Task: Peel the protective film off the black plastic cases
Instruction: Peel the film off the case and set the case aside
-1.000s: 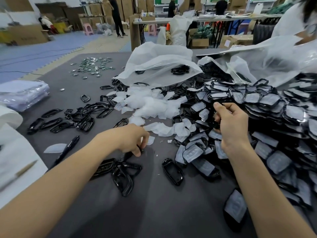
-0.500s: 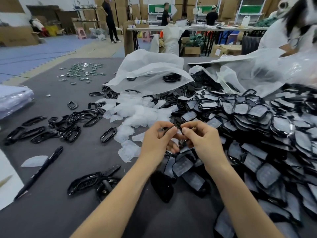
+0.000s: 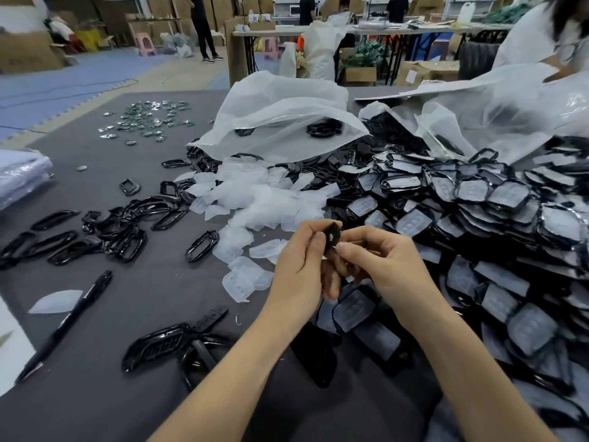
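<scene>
A black plastic case [image 3: 332, 238] is held up between both hands above the table, seen nearly edge-on. My left hand [image 3: 301, 266] grips it from the left with thumb and fingers. My right hand [image 3: 382, 261] pinches it from the right with thumb and forefinger. Whether film is still on it is hidden by the fingers. A big heap of film-covered black cases [image 3: 478, 218] fills the right side. Peeled white films [image 3: 255, 199] lie in a pile ahead of my hands.
Peeled black frames [image 3: 105, 231] lie scattered at left, more black parts [image 3: 172, 342] near my left forearm. A black pen [image 3: 63, 323] lies at lower left. White plastic bags [image 3: 280, 122] sit behind. Small metal pieces [image 3: 149, 119] are at far left. A person in white [image 3: 541, 36] stands far right.
One second ago my hands were apart, left on the table, right at the heap. They have come together and lifted one black case between them.
</scene>
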